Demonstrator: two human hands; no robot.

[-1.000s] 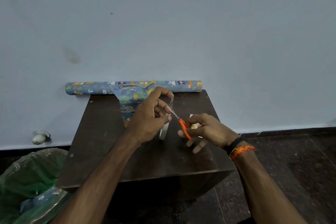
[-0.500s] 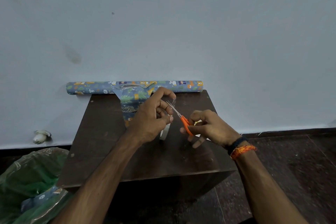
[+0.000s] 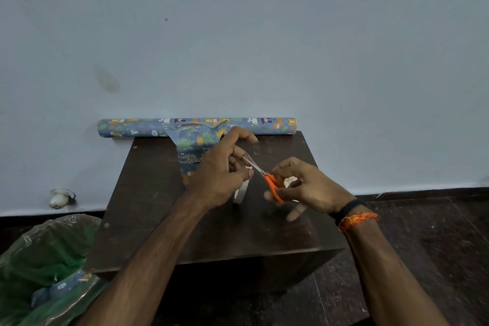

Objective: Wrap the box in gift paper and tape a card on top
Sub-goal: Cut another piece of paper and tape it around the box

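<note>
A box wrapped in blue animal-print gift paper (image 3: pixel 191 152) stands on the dark wooden table (image 3: pixel 148 193), partly hidden behind my left hand (image 3: pixel 221 169). That hand holds a roll of clear tape (image 3: pixel 241 192) and pinches a pulled-out strip. My right hand (image 3: pixel 304 188) grips orange-handled scissors (image 3: pixel 272 185), whose blades reach up to the strip by my left fingers. A small pale card (image 3: pixel 289 180) peeks out on the table behind my right hand, mostly hidden.
A roll of the same gift paper (image 3: pixel 264 126) lies along the wall at the table's far edge. A green plastic bag with paper scraps (image 3: pixel 45 257) sits on the floor at the lower left. A small white object (image 3: pixel 60 198) rests by the wall.
The scissors' blades have closed in toward the tape strip at my left fingers. Both hands stay nearly in place.
</note>
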